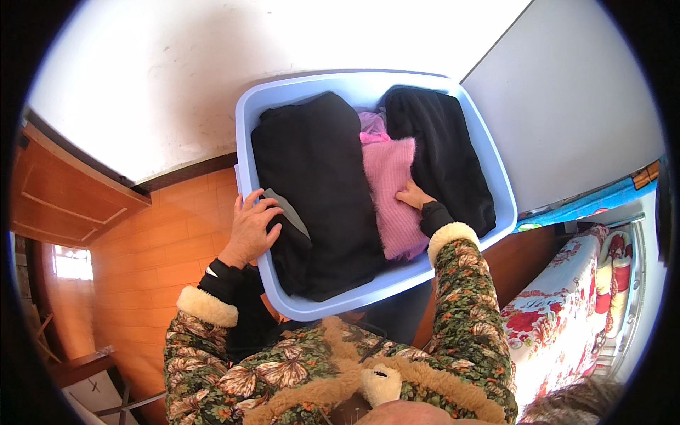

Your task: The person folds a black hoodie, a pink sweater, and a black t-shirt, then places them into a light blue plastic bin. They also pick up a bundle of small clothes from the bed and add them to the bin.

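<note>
A light-blue plastic storage bin (pixel 496 186) stands before me with folded clothes in it. My left hand (pixel 252 228) lies over its left rim, fingers spread at the edge of a large folded black garment (pixel 324 186) with a grey patch (pixel 289 212). My right hand (pixel 415 196) reaches into the bin and touches a fuzzy pink ribbed knit garment (pixel 390 175) in the middle; some of its fingers are hidden. Right of the knit lies another folded black garment (pixel 441 143). A pink plastic bag (pixel 373 125) shows behind the knit.
Behind the bin rises a white wall (pixel 186 69), with a grey panel (pixel 574 106) at right. A wooden door (pixel 69 186) stands at left above orange floor tiles (pixel 175 234). Flower-printed bedding (pixel 552 297) lies at lower right. A wooden piece of furniture (pixel 85 366) is at lower left.
</note>
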### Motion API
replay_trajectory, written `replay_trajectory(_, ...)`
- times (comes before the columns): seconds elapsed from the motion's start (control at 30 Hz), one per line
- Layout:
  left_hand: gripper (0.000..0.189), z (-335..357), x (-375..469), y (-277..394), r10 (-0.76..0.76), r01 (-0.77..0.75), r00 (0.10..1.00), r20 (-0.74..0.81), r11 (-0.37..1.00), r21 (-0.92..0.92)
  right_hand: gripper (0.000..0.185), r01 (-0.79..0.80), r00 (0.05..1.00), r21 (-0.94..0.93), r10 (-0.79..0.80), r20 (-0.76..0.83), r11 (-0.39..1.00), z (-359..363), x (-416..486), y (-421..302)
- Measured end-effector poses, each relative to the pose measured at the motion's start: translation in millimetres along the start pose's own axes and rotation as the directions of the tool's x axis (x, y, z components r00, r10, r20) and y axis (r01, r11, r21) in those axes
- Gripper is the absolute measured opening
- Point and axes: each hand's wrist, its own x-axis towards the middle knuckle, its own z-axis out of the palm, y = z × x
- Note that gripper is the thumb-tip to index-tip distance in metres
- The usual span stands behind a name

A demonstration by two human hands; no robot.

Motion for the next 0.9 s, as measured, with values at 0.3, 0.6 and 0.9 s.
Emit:
replay_trajectory(0.3,0.023,2,0,0,-0.011,0.011,0.999,-0.033,1.0,0.002,0.044,-0.035,0.584,-0.644,-0.507,-0.634,0.764,-20,-10,-83)
replay_trajectory(0.6,0.023,0,0,0,-0.001,0.001,0.999,-0.044,1.0,-0.01,0.105,-0.095,0.994,-0.766,0.015,-0.111,0.636,21,5,-72)
replay_trajectory(0.9,0.022,3,-3,-2,-0.004,0.004,0.999,-0.034,1.0,0.01,0.116,0.001,1.0,-0.643,0.016,0.02,0.766,-22,-30,-77)
